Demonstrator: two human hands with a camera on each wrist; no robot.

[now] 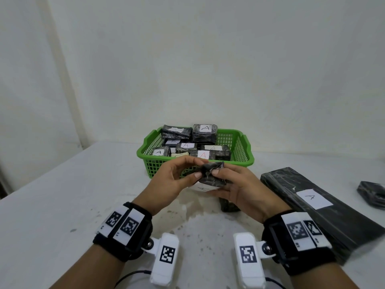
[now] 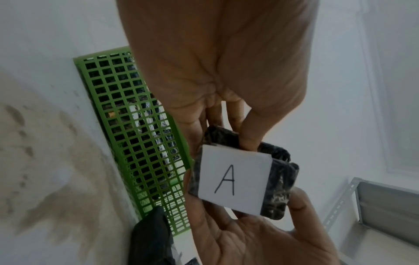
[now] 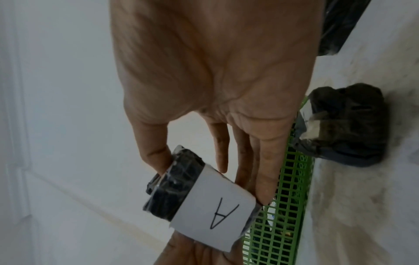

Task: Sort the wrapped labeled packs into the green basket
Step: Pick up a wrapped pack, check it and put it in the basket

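Holding one small pack (image 1: 211, 174) between them, the left hand (image 1: 166, 184) and the right hand (image 1: 239, 188) meet at the centre of the head view, just in front of the green basket (image 1: 243, 151). Left thumb and fingers pinch the pack's left end; the right thumb and fingers curl round its right end. The pack is a small block wrapped in black, crinkled, shiny film, with a white paper label (image 2: 233, 181) bearing a handwritten black "A" on the side turned toward the wrists. It hangs above the table (image 1: 62, 195), clear of the basket's near wall.

Inside the basket, at the middle of the frame, lie several similar dark packs (image 1: 205, 133) with white labels, most reading "A". At lower right a long black wrapped box (image 1: 325, 209) with an "A" label lies on the table. Another small dark pack (image 1: 229, 204) sits under the right hand, and one more (image 1: 373, 193) at the right edge.
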